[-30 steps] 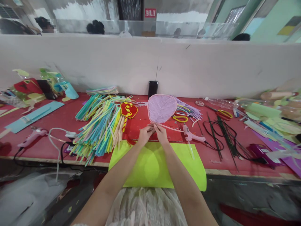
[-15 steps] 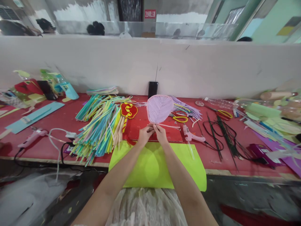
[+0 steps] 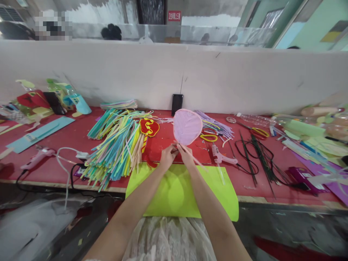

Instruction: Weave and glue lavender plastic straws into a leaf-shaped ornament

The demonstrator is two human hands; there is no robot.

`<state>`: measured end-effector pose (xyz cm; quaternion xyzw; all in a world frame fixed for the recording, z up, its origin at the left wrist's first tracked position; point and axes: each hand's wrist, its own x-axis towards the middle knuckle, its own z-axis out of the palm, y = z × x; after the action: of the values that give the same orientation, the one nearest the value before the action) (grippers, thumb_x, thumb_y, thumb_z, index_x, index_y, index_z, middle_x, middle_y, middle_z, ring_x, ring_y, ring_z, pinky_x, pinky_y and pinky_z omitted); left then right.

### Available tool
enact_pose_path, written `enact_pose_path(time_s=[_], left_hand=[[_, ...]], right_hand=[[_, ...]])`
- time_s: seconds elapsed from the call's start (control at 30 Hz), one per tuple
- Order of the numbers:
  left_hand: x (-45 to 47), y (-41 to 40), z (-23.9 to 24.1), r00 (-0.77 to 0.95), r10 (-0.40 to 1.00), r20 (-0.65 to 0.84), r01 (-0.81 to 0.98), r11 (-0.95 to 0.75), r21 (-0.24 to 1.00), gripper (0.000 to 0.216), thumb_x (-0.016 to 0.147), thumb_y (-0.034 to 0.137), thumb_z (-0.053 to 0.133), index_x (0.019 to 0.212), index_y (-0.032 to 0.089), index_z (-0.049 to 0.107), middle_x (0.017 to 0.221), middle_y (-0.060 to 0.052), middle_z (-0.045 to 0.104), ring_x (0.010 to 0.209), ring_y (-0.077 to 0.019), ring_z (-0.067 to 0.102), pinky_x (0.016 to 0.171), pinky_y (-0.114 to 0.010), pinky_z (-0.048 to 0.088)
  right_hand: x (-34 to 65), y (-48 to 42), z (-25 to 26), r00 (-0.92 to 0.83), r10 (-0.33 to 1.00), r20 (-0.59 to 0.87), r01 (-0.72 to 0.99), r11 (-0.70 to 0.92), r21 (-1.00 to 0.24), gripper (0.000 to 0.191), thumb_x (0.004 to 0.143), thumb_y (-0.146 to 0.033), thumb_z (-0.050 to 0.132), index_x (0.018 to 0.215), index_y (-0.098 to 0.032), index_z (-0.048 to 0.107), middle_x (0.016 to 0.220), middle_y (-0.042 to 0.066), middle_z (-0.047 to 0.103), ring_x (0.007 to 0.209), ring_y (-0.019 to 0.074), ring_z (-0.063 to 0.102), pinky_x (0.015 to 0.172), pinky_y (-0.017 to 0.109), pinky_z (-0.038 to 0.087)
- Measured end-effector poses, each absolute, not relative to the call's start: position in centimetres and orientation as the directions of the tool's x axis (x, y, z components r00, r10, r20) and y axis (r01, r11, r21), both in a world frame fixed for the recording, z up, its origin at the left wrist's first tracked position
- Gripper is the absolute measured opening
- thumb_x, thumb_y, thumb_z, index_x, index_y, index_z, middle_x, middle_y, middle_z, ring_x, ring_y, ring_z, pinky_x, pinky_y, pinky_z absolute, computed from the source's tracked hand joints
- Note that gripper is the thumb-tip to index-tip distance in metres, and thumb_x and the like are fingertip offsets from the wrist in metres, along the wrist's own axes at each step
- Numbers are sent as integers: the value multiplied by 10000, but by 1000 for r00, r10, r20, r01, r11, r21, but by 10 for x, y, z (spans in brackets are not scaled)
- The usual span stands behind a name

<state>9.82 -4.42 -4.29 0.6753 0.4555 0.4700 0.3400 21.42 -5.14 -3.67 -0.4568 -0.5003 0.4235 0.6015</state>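
Observation:
A lilac round fan with a pink pipe-cleaner rim stands up in front of me, its face woven from pipe cleaners. At its base my left hand is closed in a pinch. Right beside it, my right hand is also closed, fingertips against the same narrow end. A loose pink pipe cleaner runs from the fingers down to the right, over the back of the right hand. Exactly what each fingertip presses is hidden. Below the hands is a red board on the table.
A heap of coloured pipe cleaners and a red-yellow fan lie left. To the right are a pink glue gun, yellow-handled scissors and black cables. A phone leans on the partition. Yellow-green sheet hangs over the front edge.
The fan has turned and shifted slightly right. The loose pink pipe cleaner, which pointed right almost level, now slants down across my right hand. Both hands stay together at the base.

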Motion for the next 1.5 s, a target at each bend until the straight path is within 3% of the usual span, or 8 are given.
enact_pose_path(time_s=[0.17,0.4,0.77,1.0,1.17,1.33,1.5], left_hand=[[98,-45,-42,187,935,302,265,-344,901,81,812,230,591,805,172,647,775,-38,695,690,-159,633,683,-270,489],[99,-39,-50,191,901,389,331,-433,839,68,814,204,591,787,169,642,795,-39,699,716,-153,636,720,-272,498],[97,-44,-38,231,903,364,270,-418,867,44,798,166,587,774,164,624,797,-39,699,723,-153,641,709,-264,498],[98,-44,-44,311,919,241,145,-297,944,70,781,230,605,755,165,601,684,-2,671,636,-132,627,664,-252,496],[99,-46,-42,387,896,219,144,-293,945,188,766,351,650,786,164,655,756,-24,705,701,-155,645,723,-272,513],[99,-42,-38,253,961,116,-108,-92,990,298,795,439,626,913,169,670,848,-65,722,723,-190,670,704,-325,551],[92,-36,-37,111,994,12,-448,39,893,378,690,449,737,924,170,638,787,-21,691,640,-142,655,651,-292,553]], right_hand=[[215,-51,-36,163,968,190,-52,200,-978,419,700,-558,665,916,-210,750,945,31,751,938,244,673,915,408,511],[216,-51,-34,157,964,217,-77,231,-970,412,735,-542,641,927,-193,743,962,39,750,950,228,667,934,380,507],[217,-49,-35,189,955,228,-96,249,-964,382,726,-525,653,912,-200,729,945,48,743,911,211,661,855,350,515],[230,-41,-39,376,907,190,-173,271,-947,366,695,-527,674,790,-174,666,721,-3,660,619,104,538,594,241,429],[235,-40,-40,434,895,100,-279,239,-930,337,636,-493,735,678,-173,638,614,-33,609,554,84,494,575,234,402],[231,-39,-39,451,893,17,-413,225,-882,354,582,-491,765,730,-188,655,722,-16,668,606,92,539,586,235,421],[226,-41,-38,409,913,6,-422,195,-886,335,562,-472,783,687,-187,660,675,-23,656,582,92,536,582,243,434]])
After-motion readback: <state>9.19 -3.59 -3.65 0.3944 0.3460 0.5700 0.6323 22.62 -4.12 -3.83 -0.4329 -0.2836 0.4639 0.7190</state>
